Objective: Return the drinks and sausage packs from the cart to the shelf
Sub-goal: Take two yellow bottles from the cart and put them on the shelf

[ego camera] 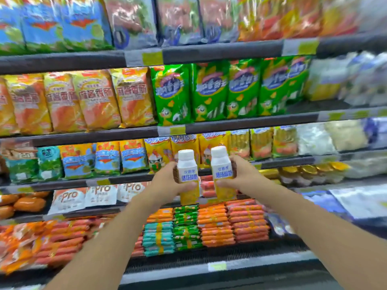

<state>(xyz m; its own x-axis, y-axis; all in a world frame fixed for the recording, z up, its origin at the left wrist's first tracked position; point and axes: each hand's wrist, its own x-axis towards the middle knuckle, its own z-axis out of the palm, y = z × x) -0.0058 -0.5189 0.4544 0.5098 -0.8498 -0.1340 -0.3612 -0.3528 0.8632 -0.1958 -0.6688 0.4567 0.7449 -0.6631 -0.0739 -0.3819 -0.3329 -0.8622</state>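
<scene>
Drinks: your left hand point(167, 181) grips the left bottle point(187, 176), fingers curled round its label; just beside it, your right hand point(240, 176) grips the right bottle point(223, 174) likewise. Both bottles upright, white caps up, held before the shelf point(251, 122) of sausage packs point(211, 91).

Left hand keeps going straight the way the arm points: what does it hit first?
Probably the yellow sausage packs on the shelf just behind the bottle that the left hand holds. The bottle would touch first. Depth is unclear.
</scene>
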